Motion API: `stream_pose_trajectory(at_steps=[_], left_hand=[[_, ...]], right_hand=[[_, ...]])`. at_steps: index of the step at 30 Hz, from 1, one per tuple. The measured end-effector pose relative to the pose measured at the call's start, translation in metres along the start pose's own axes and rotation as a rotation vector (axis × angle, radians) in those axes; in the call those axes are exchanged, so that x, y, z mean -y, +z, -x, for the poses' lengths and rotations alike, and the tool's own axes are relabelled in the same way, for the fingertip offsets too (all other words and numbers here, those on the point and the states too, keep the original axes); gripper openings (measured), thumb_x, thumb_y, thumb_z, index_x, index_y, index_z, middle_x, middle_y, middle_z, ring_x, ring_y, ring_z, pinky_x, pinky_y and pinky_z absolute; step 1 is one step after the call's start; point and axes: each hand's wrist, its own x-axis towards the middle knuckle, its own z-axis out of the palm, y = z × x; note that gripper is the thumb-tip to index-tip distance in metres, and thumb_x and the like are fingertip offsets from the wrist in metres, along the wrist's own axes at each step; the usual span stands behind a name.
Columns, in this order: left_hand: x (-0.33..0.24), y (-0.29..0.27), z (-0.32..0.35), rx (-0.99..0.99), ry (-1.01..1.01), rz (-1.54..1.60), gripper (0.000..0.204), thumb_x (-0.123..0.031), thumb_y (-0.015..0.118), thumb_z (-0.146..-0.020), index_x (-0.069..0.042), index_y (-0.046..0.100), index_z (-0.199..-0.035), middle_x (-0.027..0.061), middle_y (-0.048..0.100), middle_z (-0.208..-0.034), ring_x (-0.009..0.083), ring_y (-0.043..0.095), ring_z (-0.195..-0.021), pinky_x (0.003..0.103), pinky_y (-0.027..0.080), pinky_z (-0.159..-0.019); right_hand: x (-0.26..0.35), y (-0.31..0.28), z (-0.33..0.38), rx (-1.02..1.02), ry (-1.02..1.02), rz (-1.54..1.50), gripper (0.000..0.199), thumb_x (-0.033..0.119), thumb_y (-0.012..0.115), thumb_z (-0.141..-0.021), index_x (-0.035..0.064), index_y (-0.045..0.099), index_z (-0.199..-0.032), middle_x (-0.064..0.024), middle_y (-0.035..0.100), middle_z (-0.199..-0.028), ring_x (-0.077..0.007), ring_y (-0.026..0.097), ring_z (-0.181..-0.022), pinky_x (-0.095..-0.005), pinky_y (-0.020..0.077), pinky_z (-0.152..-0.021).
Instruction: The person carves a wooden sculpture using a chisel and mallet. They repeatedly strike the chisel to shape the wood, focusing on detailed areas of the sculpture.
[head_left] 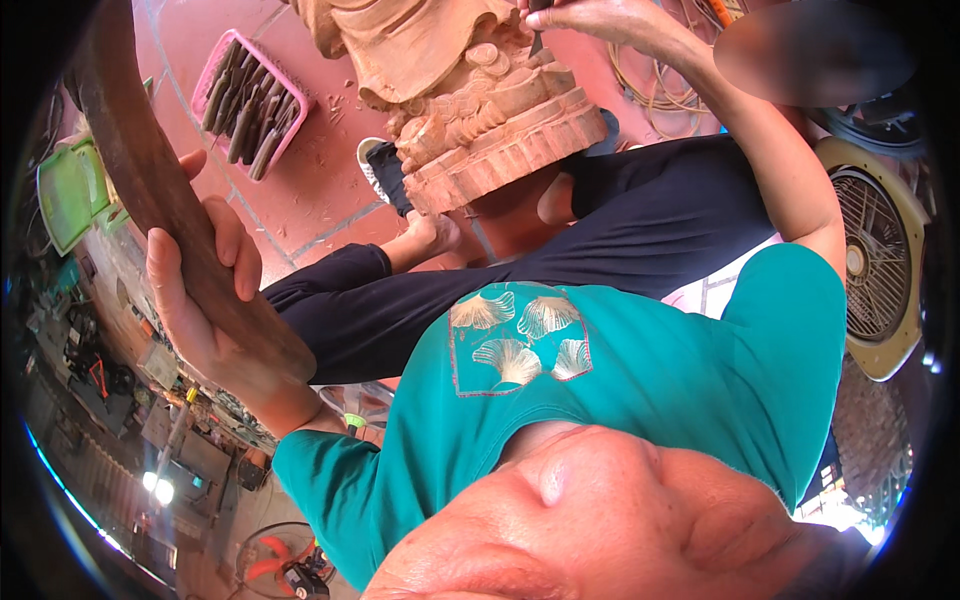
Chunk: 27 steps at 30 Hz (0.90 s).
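Note:
My left hand (pixel 205 300) is wrapped round a long, dark, curved wooden club (pixel 150 150), raised at the left and looking large close to the camera. At the top, my right hand (pixel 585 18) grips a dark-handled chisel (pixel 537 43). The chisel's blade points down at the base of a carved wooden statue (pixel 470 110). Folds of a robe and rounded ornaments show on the statue, which lies tilted between my legs. Its upper part is cut off by the picture's edge.
A pink basket (pixel 300 98) full of chisels stands on the red tiled floor (pixel 330 205), with wood chips scattered near it. A green plastic container (pixel 65 200) is at the left. Coiled hose (pixel 640 85) lies at upper right, near a box fan (pixel 870 250). Another fan (pixel 270 560) is lower left.

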Motion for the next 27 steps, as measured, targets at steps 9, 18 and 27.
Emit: stream_pose_trajectory(at_steps=[9,18,27], left_hand=[[-0.005,-0.029,0.03,0.065,0.087,0.021,0.06,-0.036,0.048,-0.109,0.013,0.041,-0.142,0.0072,0.044,-0.075,0.0105,0.042,-0.054,0.021,0.03,-0.049],[-0.015,-0.017,0.066,-0.021,0.169,-0.122,0.045,-0.035,0.057,-0.104,0.004,0.06,-0.125,0.0055,0.053,-0.074,0.0105,0.049,-0.057,0.023,0.035,-0.051],[-0.025,-0.003,0.065,0.232,0.164,-0.072,0.048,-0.029,0.057,-0.107,0.007,0.051,-0.139,0.0046,0.05,-0.076,0.0106,0.047,-0.06,0.024,0.041,-0.055]], right_hand=[[0.026,0.023,0.001,-0.016,-0.019,0.175,0.02,0.014,0.077,-0.087,-0.0007,0.071,-0.099,-0.0068,0.072,-0.09,-0.0158,0.066,-0.087,-0.0336,0.0529,-0.081],[-0.001,0.033,-0.02,-0.014,-0.037,0.197,0.027,0.016,0.079,-0.086,-0.0012,0.074,-0.106,-0.0074,0.074,-0.087,-0.0161,0.069,-0.078,-0.0328,0.0559,-0.071],[0.019,0.057,-0.007,-0.082,-0.151,0.216,0.03,0.016,0.078,-0.085,-0.0025,0.071,-0.107,-0.0108,0.075,-0.087,-0.0169,0.071,-0.074,-0.0316,0.0578,-0.066]])
